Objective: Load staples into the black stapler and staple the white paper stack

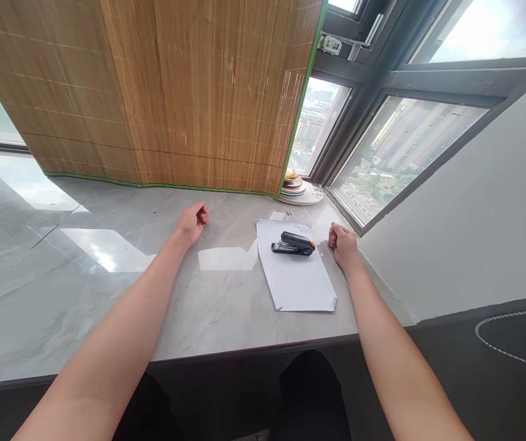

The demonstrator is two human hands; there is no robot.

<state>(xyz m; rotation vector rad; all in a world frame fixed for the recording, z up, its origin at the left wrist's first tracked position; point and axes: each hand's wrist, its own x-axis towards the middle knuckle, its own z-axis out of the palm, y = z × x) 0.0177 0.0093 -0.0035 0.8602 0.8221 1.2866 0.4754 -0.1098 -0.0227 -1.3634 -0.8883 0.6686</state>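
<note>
A black stapler (pixel 293 244) lies on the upper part of a white sheet of paper (pixel 299 285), a little right of the middle of the frame. Its orange part is at its right end, toward the right hand (pixel 343 246). The paper rests on a grey, glossy table (pixel 226 306) with faint veining; its two lower corners look creased, and small writing shows near its top edge, too small to read.

The right hand rests on the table just beside the upper right edge of the paper. Its fingers are curled closed into a loose fist, with nothing visible in them. The left hand (pixel 193 223) rests near the middle of the frame, well apart from the paper and to its left. Its fingers are also curled in, closed around nothing that shows.

Just above the paper is a small metallic piece (pixel 289 214), too small to identify. Beyond it, a stack of plates (pixel 294 187) stands in the corner by the windows, beside the lower right corner of a brown slatted blind (pixel 166 92) with green edging. The blind fills much of the upper left and upper middle. Dark-framed windows (pixel 377 165) take up the upper right, and a white wall (pixel 469 214) stands at the right. A pale cord (pixel 492 346) loops at the lower right.
</note>
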